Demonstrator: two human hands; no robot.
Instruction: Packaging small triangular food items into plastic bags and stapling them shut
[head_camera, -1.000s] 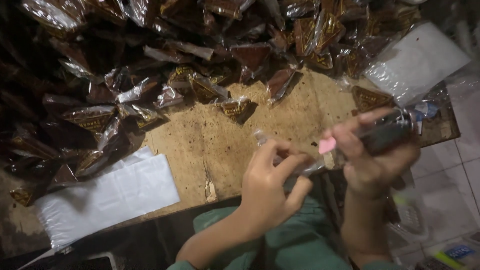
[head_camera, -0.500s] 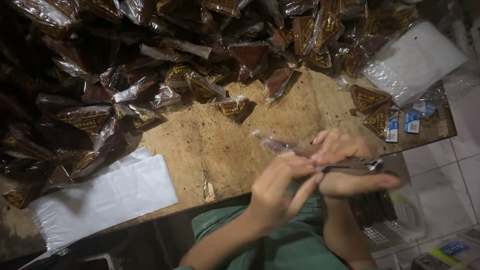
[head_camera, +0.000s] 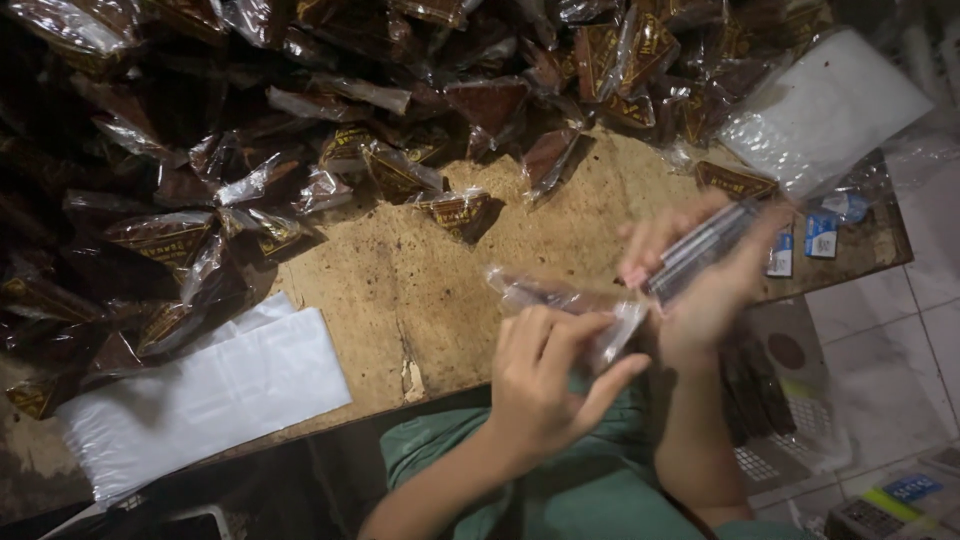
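Clear plastic bag (head_camera: 560, 300): pinched in left hand (head_camera: 545, 385); right hand (head_camera: 700, 270) grips dark bar at its mouth, not yet inside; wrapped packets (head_camera: 300, 120) heaped far on table (head_camera: 400, 300).

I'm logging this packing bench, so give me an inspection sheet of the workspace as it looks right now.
Surface: worn wooden board, stained.
Job's things: clear plastic bag between both hands; dark stapler-like tool, blurred.
Clutter: heap of wrapped brown packets; white bag stacks; small blue boxes.
Hands: left hand pinches the bag; right hand grips the tool.
Cables: nothing seen.
Surroundings: tiled floor, green clothing.
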